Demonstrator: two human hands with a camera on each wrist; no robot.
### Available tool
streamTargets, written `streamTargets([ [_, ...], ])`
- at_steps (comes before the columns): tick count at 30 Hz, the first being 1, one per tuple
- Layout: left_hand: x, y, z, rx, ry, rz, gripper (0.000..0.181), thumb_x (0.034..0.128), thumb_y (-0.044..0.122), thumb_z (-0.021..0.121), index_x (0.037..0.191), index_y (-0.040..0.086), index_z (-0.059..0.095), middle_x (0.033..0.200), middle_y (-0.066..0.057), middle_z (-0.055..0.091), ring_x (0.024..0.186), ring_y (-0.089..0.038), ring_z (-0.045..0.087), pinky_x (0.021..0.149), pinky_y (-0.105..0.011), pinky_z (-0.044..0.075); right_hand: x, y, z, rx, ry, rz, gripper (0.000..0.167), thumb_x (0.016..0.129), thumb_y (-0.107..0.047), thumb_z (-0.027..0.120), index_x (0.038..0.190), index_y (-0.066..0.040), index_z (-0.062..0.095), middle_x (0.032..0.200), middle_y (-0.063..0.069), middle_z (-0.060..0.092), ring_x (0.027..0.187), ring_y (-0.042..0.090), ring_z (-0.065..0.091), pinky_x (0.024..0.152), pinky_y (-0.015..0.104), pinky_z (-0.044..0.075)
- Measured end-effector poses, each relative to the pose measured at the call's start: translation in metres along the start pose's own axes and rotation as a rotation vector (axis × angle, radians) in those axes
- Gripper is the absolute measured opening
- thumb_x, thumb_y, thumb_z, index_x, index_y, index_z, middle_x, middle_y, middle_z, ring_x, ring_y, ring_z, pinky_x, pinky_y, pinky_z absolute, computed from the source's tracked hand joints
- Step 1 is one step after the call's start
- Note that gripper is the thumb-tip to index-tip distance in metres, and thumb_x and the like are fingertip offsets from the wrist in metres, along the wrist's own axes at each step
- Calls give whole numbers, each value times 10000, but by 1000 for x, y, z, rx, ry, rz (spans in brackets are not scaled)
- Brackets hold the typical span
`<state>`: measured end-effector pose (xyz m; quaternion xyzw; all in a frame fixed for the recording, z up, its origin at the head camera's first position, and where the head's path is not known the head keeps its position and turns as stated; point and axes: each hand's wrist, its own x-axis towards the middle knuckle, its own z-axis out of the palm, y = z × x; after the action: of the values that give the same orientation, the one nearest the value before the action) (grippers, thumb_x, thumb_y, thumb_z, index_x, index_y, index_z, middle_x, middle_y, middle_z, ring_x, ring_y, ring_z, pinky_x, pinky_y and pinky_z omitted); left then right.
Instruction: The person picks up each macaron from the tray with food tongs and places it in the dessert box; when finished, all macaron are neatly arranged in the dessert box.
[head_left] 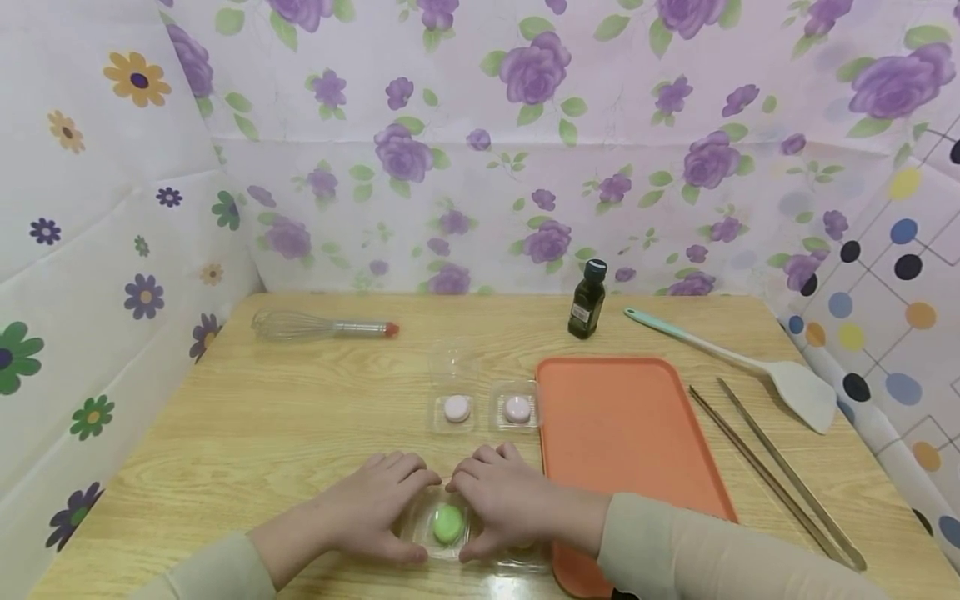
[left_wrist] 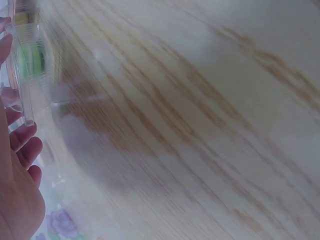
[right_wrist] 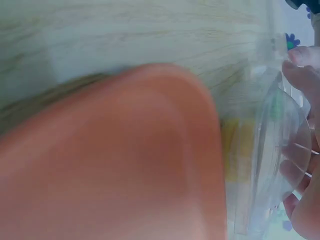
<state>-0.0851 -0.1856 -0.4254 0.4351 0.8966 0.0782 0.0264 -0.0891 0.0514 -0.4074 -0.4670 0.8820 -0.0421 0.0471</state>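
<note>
Near the front edge of the table, a clear plastic box (head_left: 418, 527) has a green macaron (head_left: 448, 524) inside. My left hand (head_left: 371, 507) grips its left side, with the thumb at the near edge and the fingers at the far edge. From the other side my right hand (head_left: 517, 502) holds it in the same way. In the right wrist view its clear lid (right_wrist: 295, 145) appears beside the fingers. Another clear box (head_left: 525, 560) lies partly hidden under the right wrist; something yellow (right_wrist: 237, 150) shows there in the right wrist view.
Beyond the hands stand two clear boxes with pale pink macarons (head_left: 457, 408), the left one with its lid raised. An orange tray (head_left: 622, 433) lies to the right, then tongs (head_left: 787, 475) and a spatula (head_left: 802, 392). A dark bottle (head_left: 587, 300) and whisk (head_left: 322, 326) are at the back.
</note>
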Motion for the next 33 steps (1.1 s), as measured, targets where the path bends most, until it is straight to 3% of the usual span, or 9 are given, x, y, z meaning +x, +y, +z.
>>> streamTargets([
  [5, 1, 1, -1, 9, 8, 16, 740, 731, 697, 594, 1231, 160, 502, 1122, 67, 465, 987, -100, 432, 787, -277, 362, 1, 2, 1, 23, -9, -13, 713, 685, -704, 636, 1169, -188, 540, 1132, -108, 531, 1009, 85, 430, 789, 283, 310],
  [13, 1, 1, -1, 8, -5, -16, 762, 731, 683, 608, 1254, 140, 491, 1151, 36, 472, 1031, -125, 442, 852, -326, 383, 5, -1, 0, -84, 7, -21, 709, 684, -704, 635, 1146, -175, 535, 1125, -74, 533, 1005, 111, 452, 793, 290, 336],
  [18, 0, 0, -1, -31, 10, -55, 760, 718, 672, 632, 1251, 145, 504, 1129, 41, 477, 1040, -127, 449, 874, -346, 385, 7, -2, 0, -10, -7, 25, 757, 686, -706, 635, 1206, -165, 533, 1152, -80, 540, 1018, 103, 446, 788, 285, 320],
  [23, 0, 1, -1, -45, 18, -66, 776, 719, 705, 603, 1256, 153, 507, 1124, 54, 472, 1025, -120, 439, 861, -339, 380, 9, -3, -1, 66, -31, 78, 713, 698, -702, 626, 1170, -174, 550, 1116, -97, 548, 986, 88, 434, 778, 283, 308],
  [33, -1, 2, 2, -35, 52, -45, 754, 702, 700, 625, 1217, 158, 528, 1108, 65, 475, 1005, -106, 436, 827, -314, 378, 9, -3, -1, 59, -43, 71, 696, 705, -655, 659, 1192, -170, 549, 1124, -94, 550, 991, 85, 436, 773, 268, 307],
])
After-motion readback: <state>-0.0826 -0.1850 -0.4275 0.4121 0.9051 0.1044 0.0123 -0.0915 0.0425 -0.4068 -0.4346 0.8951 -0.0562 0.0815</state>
